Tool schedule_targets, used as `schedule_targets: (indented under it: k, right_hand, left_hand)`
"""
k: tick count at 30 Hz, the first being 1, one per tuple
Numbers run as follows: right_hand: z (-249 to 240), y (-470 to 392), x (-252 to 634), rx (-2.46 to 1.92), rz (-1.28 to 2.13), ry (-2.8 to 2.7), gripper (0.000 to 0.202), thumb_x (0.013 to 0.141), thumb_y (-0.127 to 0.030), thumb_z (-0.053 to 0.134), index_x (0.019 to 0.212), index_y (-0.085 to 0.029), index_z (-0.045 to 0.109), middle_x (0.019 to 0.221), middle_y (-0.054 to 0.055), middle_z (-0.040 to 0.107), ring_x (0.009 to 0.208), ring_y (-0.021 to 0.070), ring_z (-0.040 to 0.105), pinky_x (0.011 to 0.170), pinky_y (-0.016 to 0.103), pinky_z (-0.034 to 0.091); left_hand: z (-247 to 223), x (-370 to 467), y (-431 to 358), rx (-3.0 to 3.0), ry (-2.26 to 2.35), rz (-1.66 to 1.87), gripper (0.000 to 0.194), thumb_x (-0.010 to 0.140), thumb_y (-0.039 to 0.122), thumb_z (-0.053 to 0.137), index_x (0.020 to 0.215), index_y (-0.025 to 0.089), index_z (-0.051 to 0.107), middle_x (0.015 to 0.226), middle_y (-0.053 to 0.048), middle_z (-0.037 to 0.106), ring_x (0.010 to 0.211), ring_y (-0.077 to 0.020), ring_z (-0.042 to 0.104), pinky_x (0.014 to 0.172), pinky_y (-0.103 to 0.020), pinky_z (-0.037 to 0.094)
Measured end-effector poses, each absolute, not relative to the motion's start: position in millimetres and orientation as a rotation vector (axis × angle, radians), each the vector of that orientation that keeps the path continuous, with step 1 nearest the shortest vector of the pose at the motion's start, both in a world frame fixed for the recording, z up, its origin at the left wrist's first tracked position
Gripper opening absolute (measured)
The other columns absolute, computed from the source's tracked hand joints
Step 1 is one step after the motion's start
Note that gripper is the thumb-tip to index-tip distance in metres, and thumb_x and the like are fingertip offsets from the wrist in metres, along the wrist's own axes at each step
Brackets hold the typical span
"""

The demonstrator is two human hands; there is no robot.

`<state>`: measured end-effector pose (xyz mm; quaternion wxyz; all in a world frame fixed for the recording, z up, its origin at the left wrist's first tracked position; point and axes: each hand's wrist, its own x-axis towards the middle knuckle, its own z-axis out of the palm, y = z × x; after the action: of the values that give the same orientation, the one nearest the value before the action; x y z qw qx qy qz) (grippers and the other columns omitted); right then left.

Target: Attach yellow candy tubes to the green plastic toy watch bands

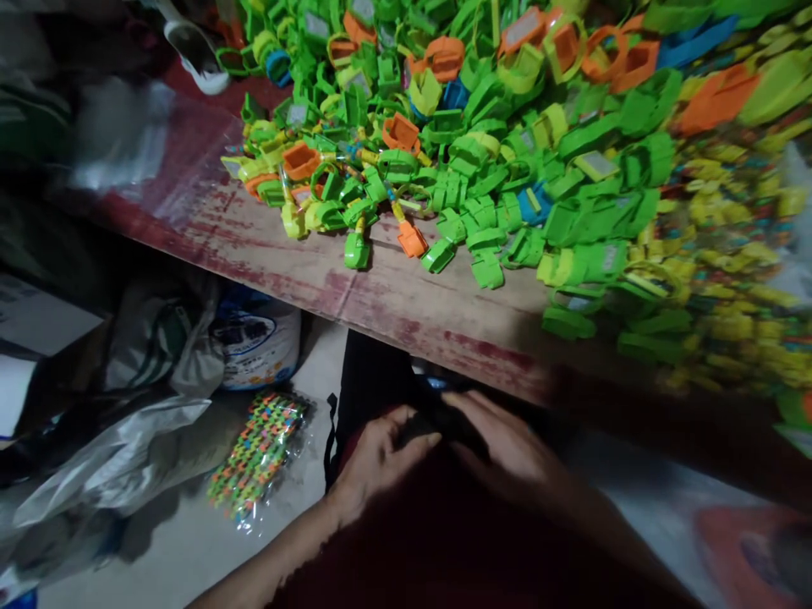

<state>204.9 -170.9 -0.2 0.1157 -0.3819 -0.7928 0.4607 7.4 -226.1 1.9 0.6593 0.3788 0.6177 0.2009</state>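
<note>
Both my hands are low in front of my body, just under the table's front edge, and a soft black thing (447, 423) lies between them. Its kind is too dark to make out. My left hand (384, 448) is closed on its left side, the thumb lying across it. My right hand (507, 436), blurred, curves round the right side, fingers above and thumb below. On the table (381, 296) ahead is a large heap of green plastic watch-shaped pieces (488, 216), mixed with orange pieces (412, 239) and blue ones.
Small yellow pieces (729, 296) cover the table's right side. A clear plastic bag (120, 135) and a white shoe-like object (196, 55) are at the left. On the floor are a packet of colourful pieces (260, 457), a printed sack (257, 338), and a reddish stool-like object (748, 550).
</note>
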Motion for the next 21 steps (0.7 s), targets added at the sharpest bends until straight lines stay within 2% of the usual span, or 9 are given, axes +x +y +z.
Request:
schedule_targets:
  k: [2, 3, 6, 8, 11, 18, 21]
  right_hand:
    - [11.5, -163.5, 205.4, -1.067, 1.24, -2.312, 0.047, 0.091, -0.021, 0.049, 0.136, -0.012, 0.044, 0.126, 0.016, 0.056, 0.114, 0.024, 0.055, 0.096, 0.039, 0.046]
    - [16.3, -159.1, 204.2, -0.995, 1.221, -2.298, 0.044, 0.092, -0.018, 0.048, 0.135, -0.013, 0.046, 0.126, 0.015, 0.056, 0.115, 0.0227, 0.053, 0.099, 0.038, 0.045]
    - [20.4, -147.7, 196.8, -0.722, 1.321, -2.299, 0.025, 0.096, -0.016, 0.045, 0.112, -0.015, 0.064, 0.108, 0.011, 0.064, 0.099, 0.0179, 0.059, 0.088, 0.031, 0.049]
    - [15.3, -143.8, 191.8, -0.614, 1.433, -2.342, 0.024, 0.097, -0.016, 0.044, 0.098, -0.014, 0.067, 0.099, 0.01, 0.065, 0.088, 0.0158, 0.06, 0.078, 0.027, 0.051]
    - [5.0, -142.2, 188.4, -0.595, 1.473, -2.407, 0.028, 0.097, -0.013, 0.04, 0.089, -0.012, 0.067, 0.097, 0.011, 0.064, 0.084, 0.0155, 0.061, 0.073, 0.026, 0.051]
    - [-1.0, -145.0, 190.2, -0.562, 1.558, -2.425, 0.029, 0.098, -0.014, 0.038, 0.092, -0.013, 0.067, 0.095, 0.01, 0.064, 0.083, 0.0152, 0.061, 0.074, 0.025, 0.051]
    - [-0.4, -147.7, 189.1, -0.669, 1.56, -2.455, 0.029, 0.098, -0.017, 0.038, 0.105, -0.014, 0.066, 0.1, 0.011, 0.064, 0.088, 0.017, 0.061, 0.077, 0.029, 0.051]
  left_hand:
    - [1.1, 6.3, -226.4, 0.906, 1.422, 0.431, 0.035, 0.082, 0.048, 0.056, 0.083, 0.013, 0.057, 0.07, 0.001, 0.048, 0.062, -0.0112, 0.04, 0.054, -0.022, 0.032]
    - [1.0, 5.8, -225.9, 0.933, 1.425, 0.422, 0.033, 0.082, 0.046, 0.056, 0.083, 0.013, 0.058, 0.072, 0.001, 0.05, 0.063, -0.0117, 0.042, 0.055, -0.022, 0.033]
    - [0.4, 4.8, -224.4, 1.023, 1.418, 0.413, 0.029, 0.082, 0.042, 0.055, 0.082, 0.013, 0.06, 0.075, -0.001, 0.055, 0.067, -0.0133, 0.046, 0.06, -0.022, 0.037]
    - [-1.2, 4.6, -225.2, 1.038, 1.414, 0.409, 0.029, 0.082, 0.042, 0.054, 0.082, 0.014, 0.06, 0.076, -0.002, 0.056, 0.068, -0.0138, 0.048, 0.062, -0.023, 0.039]
    - [-4.2, 4.9, -228.4, 0.995, 1.415, 0.412, 0.029, 0.081, 0.042, 0.055, 0.08, 0.014, 0.059, 0.073, -0.001, 0.056, 0.065, -0.0136, 0.048, 0.061, -0.023, 0.04]
    - [-6.4, 7.6, -230.9, 0.961, 1.495, 0.401, 0.015, 0.074, 0.031, 0.057, 0.074, 0.016, 0.057, 0.067, 0.002, 0.054, 0.064, -0.0128, 0.05, 0.059, -0.021, 0.04]
    - [-4.4, 9.7, -228.0, 0.969, 1.508, 0.393, 0.01, 0.072, 0.025, 0.055, 0.074, 0.016, 0.057, 0.068, 0.001, 0.057, 0.067, -0.0143, 0.053, 0.062, -0.022, 0.042]
